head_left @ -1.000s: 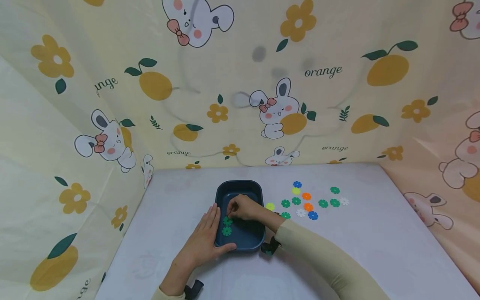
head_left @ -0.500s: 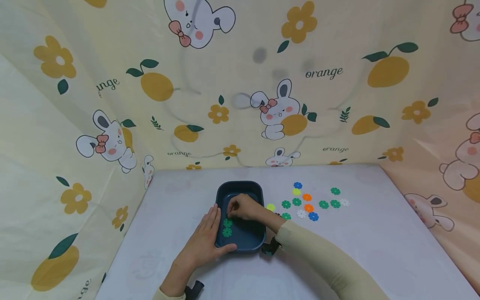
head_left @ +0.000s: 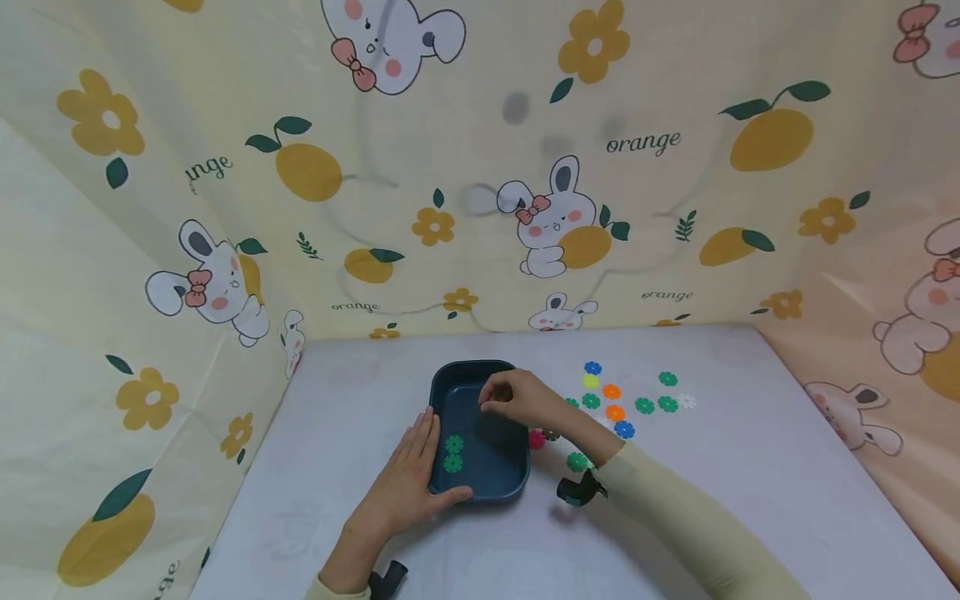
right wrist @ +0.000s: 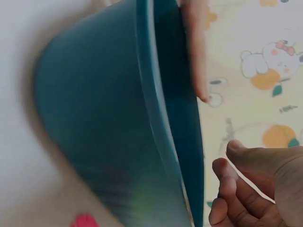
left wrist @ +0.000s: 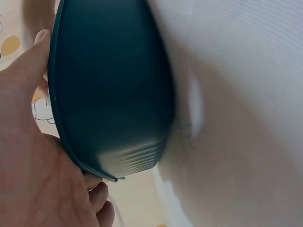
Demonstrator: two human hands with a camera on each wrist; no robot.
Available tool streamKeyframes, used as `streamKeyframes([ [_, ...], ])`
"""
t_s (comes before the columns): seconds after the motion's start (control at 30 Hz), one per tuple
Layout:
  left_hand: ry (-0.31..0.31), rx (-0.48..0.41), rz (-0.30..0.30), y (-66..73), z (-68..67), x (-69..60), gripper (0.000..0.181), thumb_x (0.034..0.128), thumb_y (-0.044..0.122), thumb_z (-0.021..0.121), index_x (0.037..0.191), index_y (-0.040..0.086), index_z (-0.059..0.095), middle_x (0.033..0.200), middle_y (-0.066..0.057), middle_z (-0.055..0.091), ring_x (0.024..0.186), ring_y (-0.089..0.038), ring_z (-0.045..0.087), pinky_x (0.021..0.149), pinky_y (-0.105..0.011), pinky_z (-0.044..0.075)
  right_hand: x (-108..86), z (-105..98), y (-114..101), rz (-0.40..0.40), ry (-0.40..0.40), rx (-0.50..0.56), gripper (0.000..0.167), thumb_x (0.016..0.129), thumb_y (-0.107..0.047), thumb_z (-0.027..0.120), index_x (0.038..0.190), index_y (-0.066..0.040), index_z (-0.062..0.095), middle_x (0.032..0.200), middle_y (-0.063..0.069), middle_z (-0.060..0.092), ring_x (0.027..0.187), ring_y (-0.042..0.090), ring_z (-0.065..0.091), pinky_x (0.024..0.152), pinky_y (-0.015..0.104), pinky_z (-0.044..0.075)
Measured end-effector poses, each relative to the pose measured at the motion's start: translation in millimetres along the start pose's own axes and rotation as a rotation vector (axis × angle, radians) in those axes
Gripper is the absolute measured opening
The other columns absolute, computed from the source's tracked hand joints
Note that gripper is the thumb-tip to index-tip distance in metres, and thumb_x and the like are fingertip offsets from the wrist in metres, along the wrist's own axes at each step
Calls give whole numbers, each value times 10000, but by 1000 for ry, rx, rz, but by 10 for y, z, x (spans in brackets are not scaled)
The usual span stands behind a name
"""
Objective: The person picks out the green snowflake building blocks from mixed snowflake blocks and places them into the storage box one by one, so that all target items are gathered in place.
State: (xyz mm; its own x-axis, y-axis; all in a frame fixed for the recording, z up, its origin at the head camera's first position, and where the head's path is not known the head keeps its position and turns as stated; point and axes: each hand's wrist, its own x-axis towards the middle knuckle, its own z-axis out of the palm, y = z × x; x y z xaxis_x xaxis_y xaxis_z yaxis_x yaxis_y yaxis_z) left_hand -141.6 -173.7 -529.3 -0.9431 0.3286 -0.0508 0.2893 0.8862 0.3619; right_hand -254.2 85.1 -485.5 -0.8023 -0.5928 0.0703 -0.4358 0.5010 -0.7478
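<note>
A dark blue tray (head_left: 491,492) stands on the table, tilt not visible. My left hand (head_left: 405,479) lies along its left side with long fingers extended and the thumb at the near rim; the left wrist view shows that hand (left wrist: 42,156) against the tray's wall (left wrist: 109,85). Inside, two green flower pieces (head_left: 453,443) lie one behind the other at the left. My right hand (head_left: 525,400) hangs over the tray's right half, fingers loosely bent. In the right wrist view a gap separates the thumb and fingertips of that hand (right wrist: 260,184), with nothing seen between them.
Right of the tray lie several loose flower pieces: green (head_left: 644,406), orange (head_left: 611,391), blue (head_left: 624,429), yellow (head_left: 591,381), white (head_left: 686,401) and pink-red (head_left: 536,439). A patterned curtain (head_left: 465,108) hangs behind the table (head_left: 360,383).
My right hand has moved right and slightly away from the green pieces, toward the tray's right side. Its forearm now uncovers the pink-red piece and a near green one. My left hand stays put.
</note>
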Motion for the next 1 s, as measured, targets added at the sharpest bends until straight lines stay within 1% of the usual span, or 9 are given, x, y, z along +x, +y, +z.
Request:
streamKeyframes([
  [0.13,0,2,-2,2,-4,-1,1254,894,805,666,1729,63,95,1814,-82,2,1676,-254,19,1346,-512,148,-162,-144,52,20,16,-19,76,1012,-181,779,1075,-137,779,969,-73,719,838,127,625,760,247,578],
  [0.27,-1,5,-4,5,-3,-2,1250,897,798,669,1729,67,91,1814,-78,-4,1676,-245,15,1349,-501,135,-344,-278,115,43,42,-51,103,1002,-190,792,1086,-134,774,949,-66,698,823,152,608,713,276,555],
  [0.43,-4,8,-4,15,-13,-8,1255,891,797,675,1728,60,99,1815,-82,1,1676,-246,20,1347,-495,136,-592,-412,198,120,67,-61,102,985,-177,807,1075,-152,766,928,-48,685,816,175,605,689,289,554],
  [0.53,-2,3,-4,18,-15,-13,1254,889,792,683,1726,54,111,1814,-87,12,1676,-248,25,1346,-496,141,-755,-473,266,147,86,-85,119,984,-184,810,1082,-134,767,923,-55,681,819,164,592,696,282,543],
  [0.67,-1,7,-4,15,-8,-8,1252,888,800,676,1726,56,117,1814,-86,15,1676,-245,23,1345,-494,142,-967,-546,363,149,110,-116,128,981,-180,810,1079,-108,769,912,-58,675,815,154,583,692,268,528],
  [0.77,2,15,-3,10,-5,-2,1254,886,810,668,1727,57,121,1814,-88,16,1676,-250,26,1344,-497,147,-1105,-589,436,154,122,-117,126,974,-162,813,1073,-100,765,919,-49,665,816,162,579,686,262,524],
  [0.83,1,20,-4,6,-5,-2,1255,885,813,665,1728,62,116,1815,-86,15,1676,-249,24,1345,-496,145,-1184,-606,486,175,125,-107,126,973,-163,813,1076,-111,764,927,-49,661,824,167,577,688,258,523],
  [1.0,2,6,1,8,-13,-7,1253,887,801,676,1727,59,115,1814,-89,15,1676,-251,27,1346,-495,141,-1343,-594,620,220,120,-89,154,976,-183,811,1094,-98,761,910,-47,662,820,183,584,674,255,523],
])
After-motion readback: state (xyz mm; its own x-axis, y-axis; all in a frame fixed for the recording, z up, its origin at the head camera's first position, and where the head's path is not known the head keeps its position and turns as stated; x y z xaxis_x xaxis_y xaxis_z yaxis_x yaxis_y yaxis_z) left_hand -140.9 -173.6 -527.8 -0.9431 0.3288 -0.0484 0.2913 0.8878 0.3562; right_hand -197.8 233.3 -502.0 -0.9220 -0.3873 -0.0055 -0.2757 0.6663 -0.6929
